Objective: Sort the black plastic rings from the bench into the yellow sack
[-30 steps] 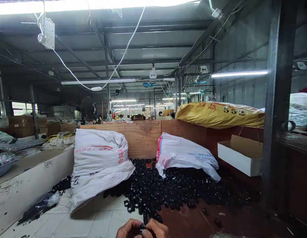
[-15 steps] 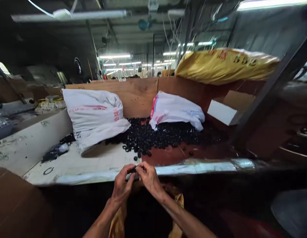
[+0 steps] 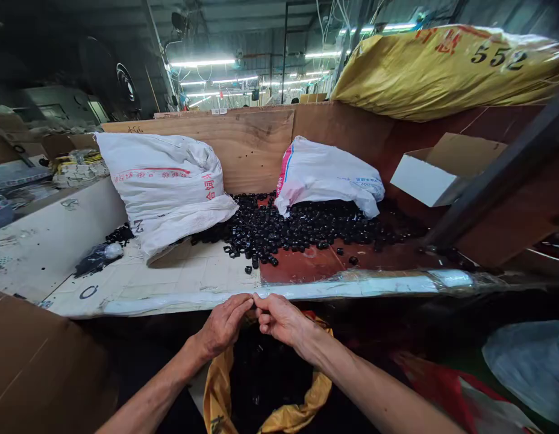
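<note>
My left hand (image 3: 224, 322) and my right hand (image 3: 279, 316) meet at the fingertips just in front of the table's taped front edge (image 3: 306, 289). Both are closed in a pinch; whatever sits between them is too small or hidden to make out. Below them gapes a yellow woven sack (image 3: 216, 392) with its rim rolled down and dark contents inside. Beyond the edge, many small black ring-like plastic parts (image 3: 270, 229) lie in a loose heap, with a few strays close to my fingers.
Two white woven sacks, one left (image 3: 166, 187) and one right (image 3: 329, 175), rest by the heap. A white cardboard box (image 3: 424, 178) tilts beside a metal post (image 3: 496, 163). A full yellow sack (image 3: 442, 72) lies on the back board (image 3: 256, 141). Brown cardboard (image 3: 40, 361) stands lower left.
The view has tipped downward, showing more of the yellow sack below. My hands stay pinched together; the right fingers have curled in, and the small dark piece seen between them earlier is now hidden.
</note>
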Motion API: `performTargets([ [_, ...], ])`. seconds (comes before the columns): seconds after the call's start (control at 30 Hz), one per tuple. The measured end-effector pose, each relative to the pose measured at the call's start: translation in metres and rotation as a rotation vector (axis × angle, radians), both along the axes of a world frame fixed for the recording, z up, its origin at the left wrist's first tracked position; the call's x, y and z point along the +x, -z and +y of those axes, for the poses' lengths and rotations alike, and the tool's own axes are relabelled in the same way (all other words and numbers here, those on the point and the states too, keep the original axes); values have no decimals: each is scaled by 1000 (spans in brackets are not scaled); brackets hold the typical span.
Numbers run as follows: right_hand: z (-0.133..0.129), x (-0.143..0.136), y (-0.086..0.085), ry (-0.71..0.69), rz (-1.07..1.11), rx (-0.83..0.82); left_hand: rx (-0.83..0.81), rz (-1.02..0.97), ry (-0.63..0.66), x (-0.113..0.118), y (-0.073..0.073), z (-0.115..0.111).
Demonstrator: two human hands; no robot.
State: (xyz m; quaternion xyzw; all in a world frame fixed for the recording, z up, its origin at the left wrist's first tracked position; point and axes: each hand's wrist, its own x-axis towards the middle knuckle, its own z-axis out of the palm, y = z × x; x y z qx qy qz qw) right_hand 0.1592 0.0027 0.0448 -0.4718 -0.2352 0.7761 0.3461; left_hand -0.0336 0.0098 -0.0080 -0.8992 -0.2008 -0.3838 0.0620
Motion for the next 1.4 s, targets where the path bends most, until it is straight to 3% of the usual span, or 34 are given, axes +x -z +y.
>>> performTargets([
  [0.07,2,3,1,-90,-132,108,-69,-9,7,-3,-7,-5],
  [0.1,5,5,2,-122,-267,236,-145,8,16,-5,-14,-7],
  [0.2,26,10,7,-70,-794,814,-485,111,-14,-9,-37,0],
  [0.27,48,9,12,-8,-1021,1139,-601,50,-206,-11,-46,21],
  [0.33,69,3,19,-59,-1120,1332,-562,-112,-494,-11,-46,52],
  [0.37,78,0,23,-112,-1153,1386,-547,-144,-569,-11,-43,68],
  [0.47,93,-9,38,-231,-1233,1413,-534,-85,-649,-7,-32,107],
  [0.6,93,-10,50,-172,-1251,1404,-554,-18,-693,-3,-21,122],
  [0.83,89,-5,46,-115,-1106,1354,-489,-36,-628,-1,-25,106],
  [1.07,85,3,33,103,-740,1315,-641,-298,-450,10,-18,78],
  [1.23,80,5,30,93,-616,1387,-605,-320,-383,14,-12,67],
  [1.4,78,4,32,56,-626,1364,-734,-469,-268,13,-15,63],
])
